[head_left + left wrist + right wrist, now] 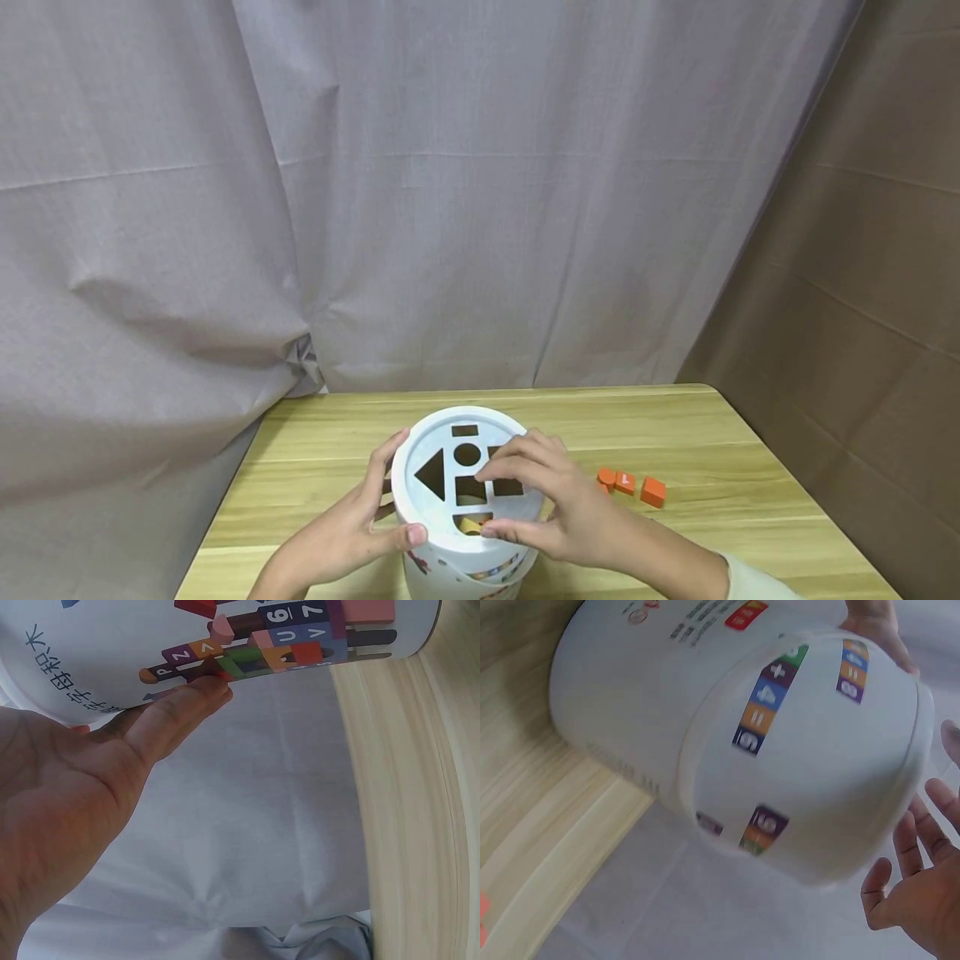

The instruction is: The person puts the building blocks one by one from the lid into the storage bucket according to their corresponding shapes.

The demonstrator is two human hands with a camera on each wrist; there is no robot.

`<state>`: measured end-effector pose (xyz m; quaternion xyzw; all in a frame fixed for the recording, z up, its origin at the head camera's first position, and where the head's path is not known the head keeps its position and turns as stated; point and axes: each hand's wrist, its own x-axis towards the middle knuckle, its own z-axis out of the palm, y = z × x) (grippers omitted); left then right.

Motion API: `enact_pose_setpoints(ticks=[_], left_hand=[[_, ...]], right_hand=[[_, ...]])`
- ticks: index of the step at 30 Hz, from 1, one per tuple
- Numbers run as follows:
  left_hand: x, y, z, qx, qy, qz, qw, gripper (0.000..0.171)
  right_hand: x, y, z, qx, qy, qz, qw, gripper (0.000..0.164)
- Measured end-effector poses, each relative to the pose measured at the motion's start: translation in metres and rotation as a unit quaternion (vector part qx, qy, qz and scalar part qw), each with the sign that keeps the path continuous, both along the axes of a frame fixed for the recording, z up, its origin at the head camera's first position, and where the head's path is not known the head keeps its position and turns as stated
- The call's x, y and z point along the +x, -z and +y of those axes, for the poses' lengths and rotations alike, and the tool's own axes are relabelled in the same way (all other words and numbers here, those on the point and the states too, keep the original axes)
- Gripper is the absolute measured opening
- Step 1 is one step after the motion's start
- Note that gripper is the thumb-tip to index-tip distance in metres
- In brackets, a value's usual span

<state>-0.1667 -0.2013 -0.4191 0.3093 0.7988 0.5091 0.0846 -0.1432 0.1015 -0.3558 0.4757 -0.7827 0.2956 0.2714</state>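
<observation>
A white bucket (pixel 468 577) with printed letter and number blocks stands at the table's near side. Its lid (pixel 431 429) has a round hole, a triangular hole and several rectangular ones. My left hand (pixel 348 525) holds the bucket at its left rim, thumb in front and fingers round the side; these fingers (pixel 176 712) lie along the printed wall in the left wrist view. Over the lid's right half is my right hand (pixel 558 500), fingers loosely bent, fingertips by the middle hole and thumb near the front hole. Yellow and orange pieces (pixel 470 524) show through that front hole.
Right of the bucket, several small orange blocks lie on the wood-grain table (pixel 750 500), among them a cube (pixel 652 492) and a block with a white mark (pixel 625 482). A grey curtain (pixel 450 250) hangs behind the table, and a brown one (pixel 862 292) hangs at the right.
</observation>
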Motion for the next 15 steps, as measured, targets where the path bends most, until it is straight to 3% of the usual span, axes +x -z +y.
enact_pose_setpoints(ticks=[7,13,15], left_hand=[[0.001,0.0,0.001,0.006,0.006,0.01,0.9999,0.11],[-0.002,0.004,-0.001,0.008,0.029,0.049,0.9984,0.11],[-0.003,0.004,-0.001,0.008,0.024,0.043,0.9988,0.11]], right_hand=[[0.002,-0.003,0.031,0.017,0.051,-0.022,0.998,0.048],[-0.009,0.002,0.068,0.016,0.101,-0.039,0.994,0.047],[-0.013,0.007,0.082,0.017,0.119,-0.044,0.992,0.048]])
